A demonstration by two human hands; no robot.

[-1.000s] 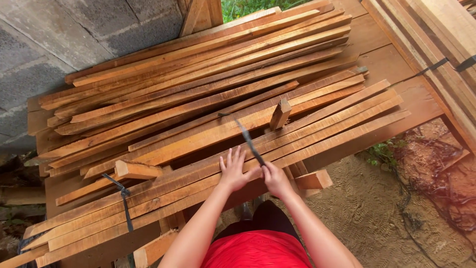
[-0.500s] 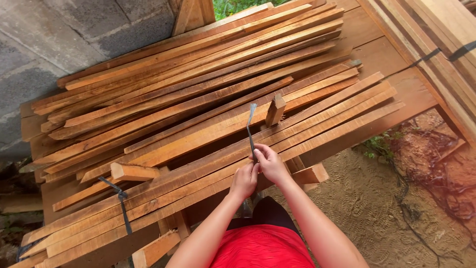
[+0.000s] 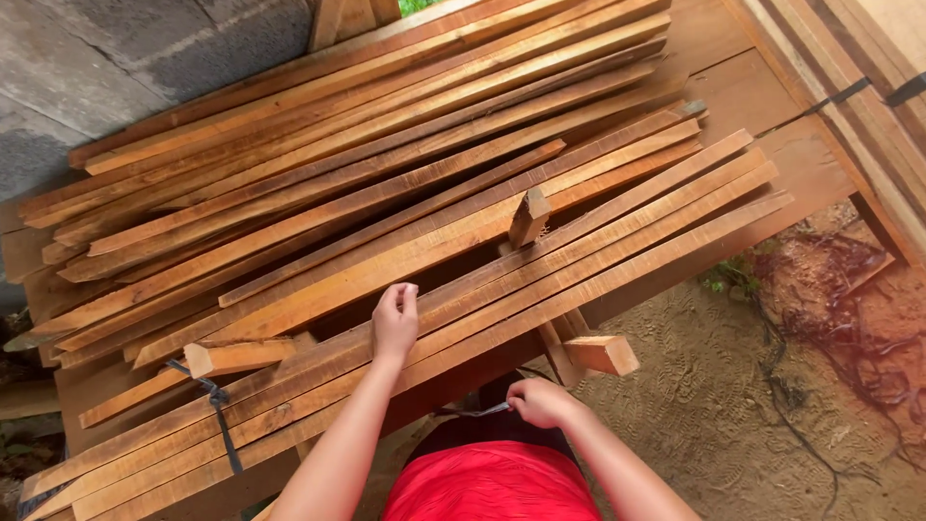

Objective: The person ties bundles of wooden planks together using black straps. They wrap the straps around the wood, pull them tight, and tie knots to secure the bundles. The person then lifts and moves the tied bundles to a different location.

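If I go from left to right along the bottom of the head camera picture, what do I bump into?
Black strap → left hand resting on the wooden slats → right hand holding a thin dark strip → short wood block → sandy ground.

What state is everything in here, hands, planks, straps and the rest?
Left hand: fist closed, resting on the strapped planks.
Right hand: pinching a thin dark strap near the waist.
Strapped planks: lying flat, side by side.
Small block: standing upright.
Offcut: jutting from the table edge.
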